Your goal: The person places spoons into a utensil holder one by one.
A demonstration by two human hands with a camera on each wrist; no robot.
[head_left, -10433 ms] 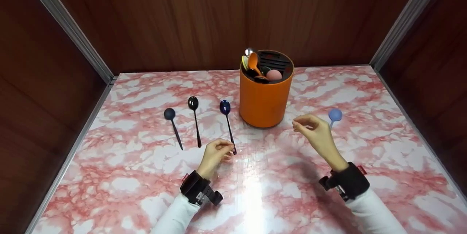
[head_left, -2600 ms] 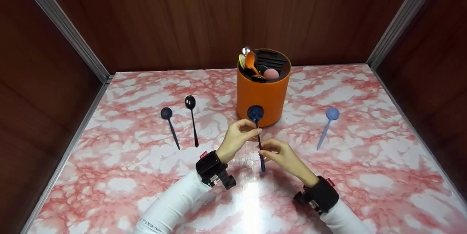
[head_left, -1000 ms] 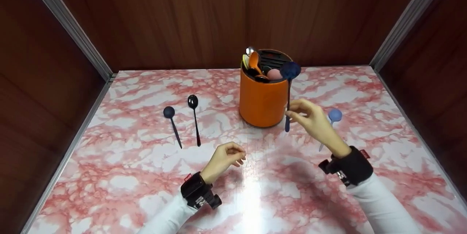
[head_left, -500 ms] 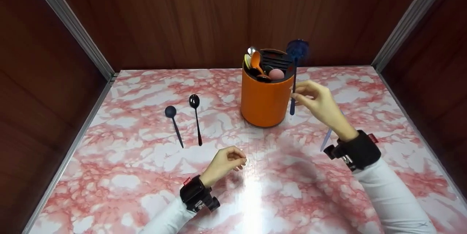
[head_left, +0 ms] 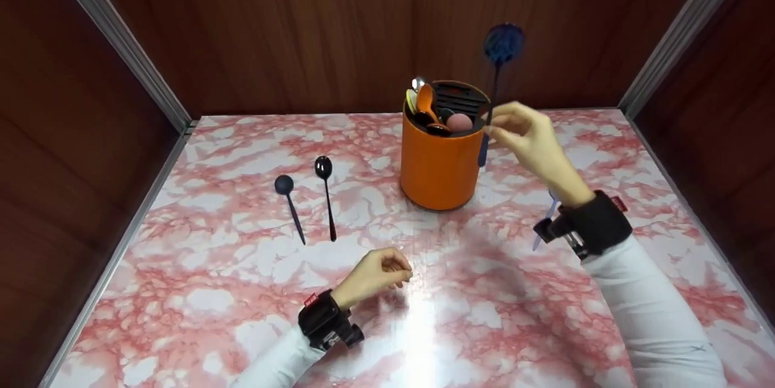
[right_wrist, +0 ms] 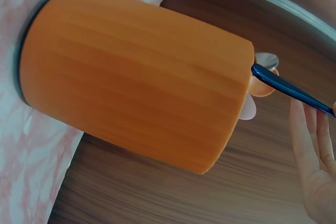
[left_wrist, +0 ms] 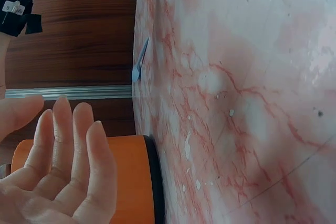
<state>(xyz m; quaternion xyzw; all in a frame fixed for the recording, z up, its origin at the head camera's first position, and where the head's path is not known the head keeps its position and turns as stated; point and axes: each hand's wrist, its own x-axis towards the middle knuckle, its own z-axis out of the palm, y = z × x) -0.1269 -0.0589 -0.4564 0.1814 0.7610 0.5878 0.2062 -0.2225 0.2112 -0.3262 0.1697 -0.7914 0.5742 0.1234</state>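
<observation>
High beside the orange utensil holder [head_left: 441, 170], my right hand [head_left: 527, 134] pinches a dark blue spoon [head_left: 504, 44] by its handle, bowl up. In the right wrist view the spoon handle's lower end [right_wrist: 273, 80] overlaps the holder's rim. My left hand [head_left: 372, 273] hovers low over the front of the table with fingers loosely curled and nothing in them; its open palm [left_wrist: 52, 192] shows in the left wrist view. Inside the holder stand an orange spoon [head_left: 425, 99], a pink round utensil [head_left: 459, 122] and several others, next to a slotted black insert [head_left: 460, 99].
A matte dark round-headed spoon [head_left: 284, 184] and a glossy black spoon [head_left: 324, 167] lie on the left of the marbled table [head_left: 200, 339]. On the right, a light blue spoon [left_wrist: 137, 71] lies partly hidden by my right wrist in the head view. Wood-grain walls [head_left: 272, 31] surround the table.
Over ten seconds, the blue spoon left the table, passed from my left hand to my right, and rose beside the holder. Lately the right hand keeps rising; the left drew back slightly.
</observation>
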